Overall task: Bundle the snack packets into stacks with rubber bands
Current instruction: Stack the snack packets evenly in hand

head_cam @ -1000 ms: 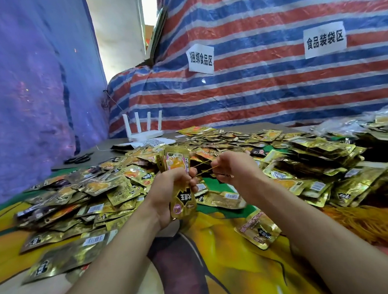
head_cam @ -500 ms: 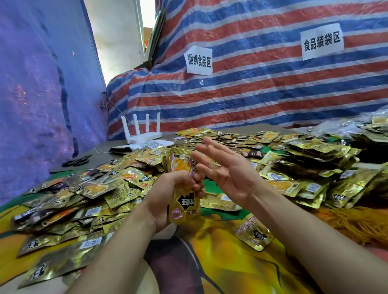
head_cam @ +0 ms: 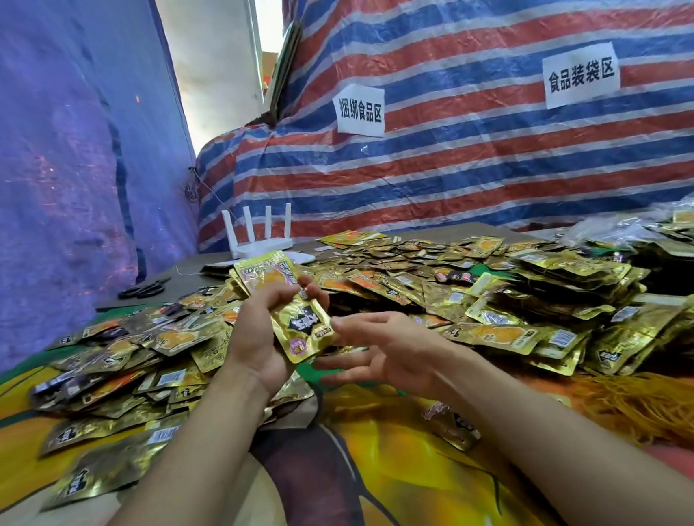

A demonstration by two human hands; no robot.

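My left hand [head_cam: 259, 335] grips a stack of gold snack packets [head_cam: 286, 307], tilted with its top toward the back left. My right hand [head_cam: 383, 352] is just right of and below the stack, palm up, fingers spread and relaxed, holding nothing. I cannot make out a rubber band on the stack. Loose gold packets lie in a wide heap [head_cam: 487, 287] across the table behind and beside both hands. A pile of orange-yellow rubber bands [head_cam: 660, 406] lies at the right, near my right forearm.
A white router with several antennas [head_cam: 262, 241] stands at the back of the table, black scissors [head_cam: 144, 289] to its left. Striped tarp with two paper signs [head_cam: 360, 111] closes the back; blue tarp covers the left. One packet [head_cam: 454, 422] lies under my right forearm.
My right hand let go of the stretched rubber band, opened, and dropped lower beside the stack. My left hand tilted the stack toward the left and raised it slightly.
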